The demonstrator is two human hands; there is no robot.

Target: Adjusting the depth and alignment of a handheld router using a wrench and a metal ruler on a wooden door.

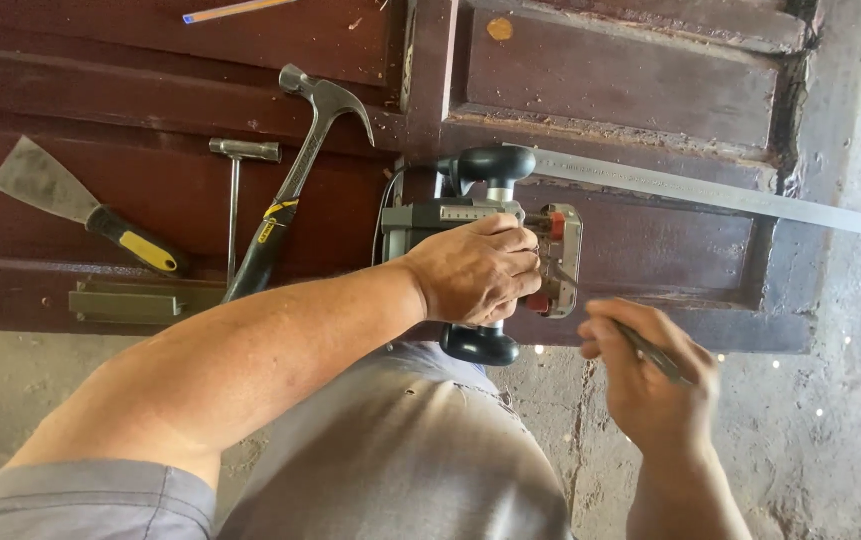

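My left hand [478,268] lies over the router [486,250], fingers curled tight around its body, so the machine sits under my palm with its two black knobs sticking out above and below my knuckles. The router rests on the dark door [641,100], at the door's near edge, close to its middle rail. My left forearm runs in from the lower left, wrist bent slightly down onto the tool.

My right hand [646,375] hangs just right of the router, below the door's edge, fingers pinched narrow around a thin metal tool [651,350] whose tip points toward the router's red-marked base. The wrist comes up from below.

A steel ruler [711,195] crosses the door right of the router. Left of it lie a hammer [296,180], a T-wrench [239,180] and a scraper [81,205].
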